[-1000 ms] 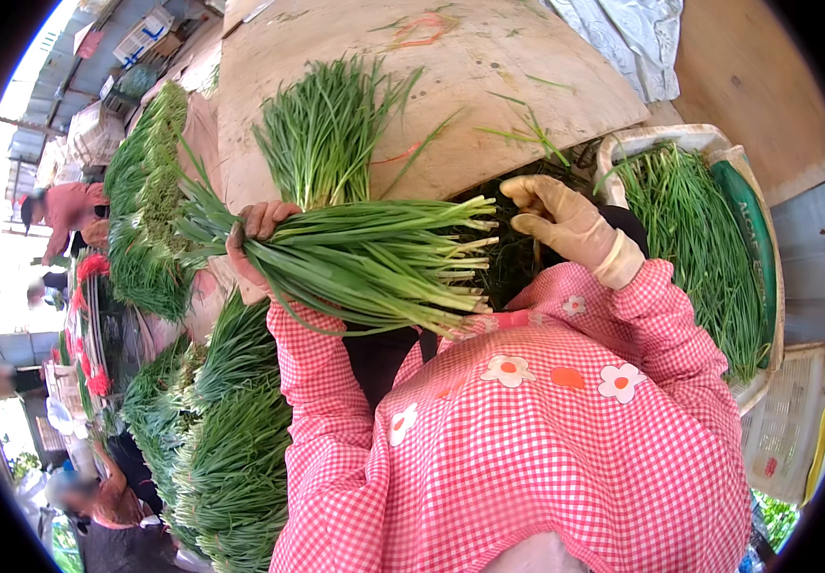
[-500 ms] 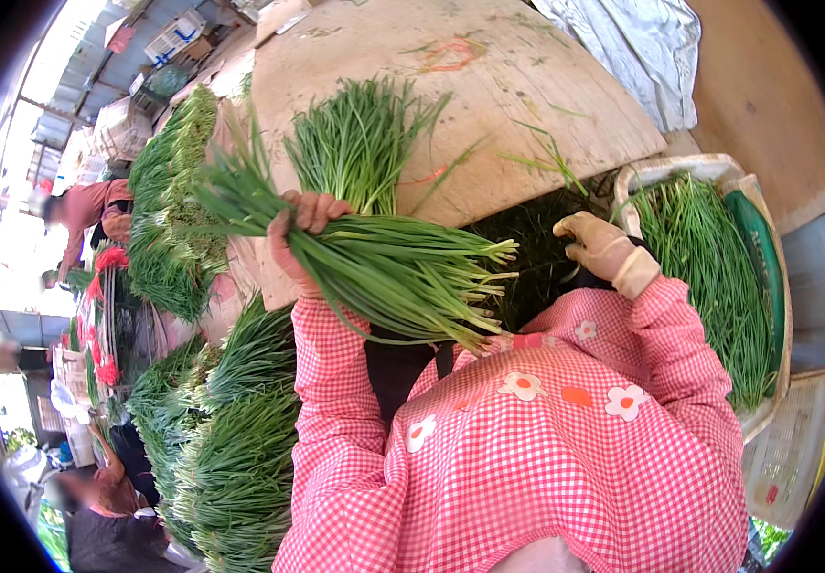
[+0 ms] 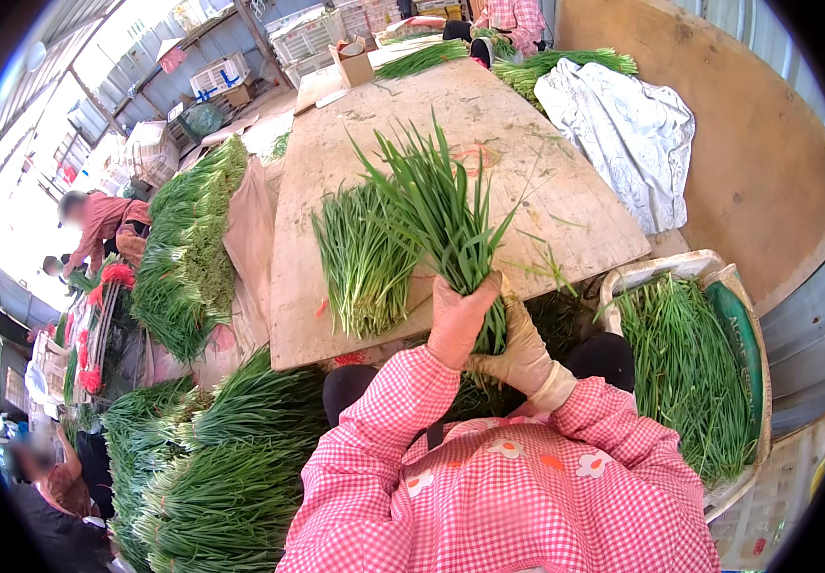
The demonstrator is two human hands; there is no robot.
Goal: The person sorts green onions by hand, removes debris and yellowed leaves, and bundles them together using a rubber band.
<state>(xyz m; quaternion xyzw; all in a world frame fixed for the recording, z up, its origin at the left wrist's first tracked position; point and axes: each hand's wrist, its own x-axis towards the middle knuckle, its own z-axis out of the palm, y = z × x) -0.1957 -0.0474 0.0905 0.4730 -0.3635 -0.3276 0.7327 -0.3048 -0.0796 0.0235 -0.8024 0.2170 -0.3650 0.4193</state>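
Note:
My bare left hand (image 3: 460, 320) is closed around a bunch of chives (image 3: 446, 215), above the near edge of the wooden board. The long green leaves point up and away from me; the lower stalks are mostly hidden by my hands. My right hand (image 3: 519, 355), in a pale glove, is closed around the lower part of the same bunch, just right of and below the left. A second chive bunch (image 3: 364, 263) lies on the board left of the held one, its pale stalk ends toward me.
The wooden board (image 3: 565, 191) carries loose leaf scraps. To my right stands a white tub (image 3: 659, 268) of chives (image 3: 685, 372). Piles of chives (image 3: 226, 468) lie at my left. A white cloth (image 3: 622, 134) lies at the back right. Other people work at left and far back.
My left hand has moved right and turned the bunch from sideways to leaves pointing away. My right hand has come from the right and closed on its lower part. The view has shifted.

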